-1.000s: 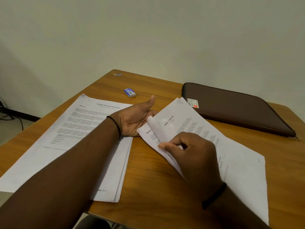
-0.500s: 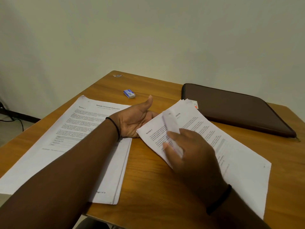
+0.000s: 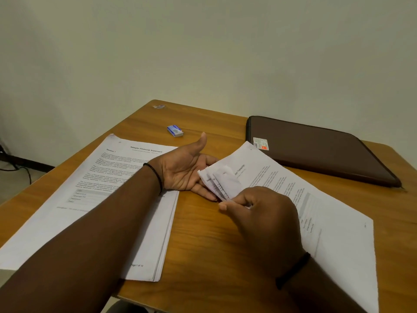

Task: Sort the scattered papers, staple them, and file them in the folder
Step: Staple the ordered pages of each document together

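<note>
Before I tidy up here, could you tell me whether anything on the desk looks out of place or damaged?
Only the transcript stack: its near corner is bent up where the right hand pinches pages. The left hand lies open beside it.

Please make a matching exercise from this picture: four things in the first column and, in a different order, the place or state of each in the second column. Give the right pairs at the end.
Things:
1. brown folder
2. small blue box
3. Financial Statement stack
4. right-hand stack

Places or states:
A. lies under the left forearm
B. closed, at the far right of the table
C. corner lifted by the right hand
D. alone on the wood beyond the left hand

Pairs: 1-B, 2-D, 3-A, 4-C
</note>
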A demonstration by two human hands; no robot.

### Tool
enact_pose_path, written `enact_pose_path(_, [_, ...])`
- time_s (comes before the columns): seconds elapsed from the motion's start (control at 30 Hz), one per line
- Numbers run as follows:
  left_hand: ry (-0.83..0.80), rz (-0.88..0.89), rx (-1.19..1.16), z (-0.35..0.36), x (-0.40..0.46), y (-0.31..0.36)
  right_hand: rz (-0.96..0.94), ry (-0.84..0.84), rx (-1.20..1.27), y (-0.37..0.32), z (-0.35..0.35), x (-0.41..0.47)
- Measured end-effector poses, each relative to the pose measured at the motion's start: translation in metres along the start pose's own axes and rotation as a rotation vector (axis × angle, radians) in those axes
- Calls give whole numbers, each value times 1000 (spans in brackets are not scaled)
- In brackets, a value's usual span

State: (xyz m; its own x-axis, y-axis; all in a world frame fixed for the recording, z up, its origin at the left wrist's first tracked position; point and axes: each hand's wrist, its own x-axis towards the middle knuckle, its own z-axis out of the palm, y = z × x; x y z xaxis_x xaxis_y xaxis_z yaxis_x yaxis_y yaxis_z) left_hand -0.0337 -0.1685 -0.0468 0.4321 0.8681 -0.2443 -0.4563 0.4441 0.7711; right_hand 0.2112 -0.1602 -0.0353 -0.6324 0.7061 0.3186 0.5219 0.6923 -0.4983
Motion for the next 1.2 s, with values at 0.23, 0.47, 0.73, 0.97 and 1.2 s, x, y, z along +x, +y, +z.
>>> enact_pose_path(0.23, [-5,17,-50,-2,2,-3,119,190,176,0,0,2])
enact_pose_path(0.47, [6,8,-11,0,2,-1,-165,509,10,20,-8,6])
enact_pose_path(0.73, [15,-3,9,-1,2,-1,-249,126,-422,6,12,1])
enact_pose_path(0.97, [39,-9,65,0,2,0,-263,132,-270,7,5,3])
enact_pose_path(1.2, [0,-12,1,-2,3,-1,71,4,-72,2,-8,2])
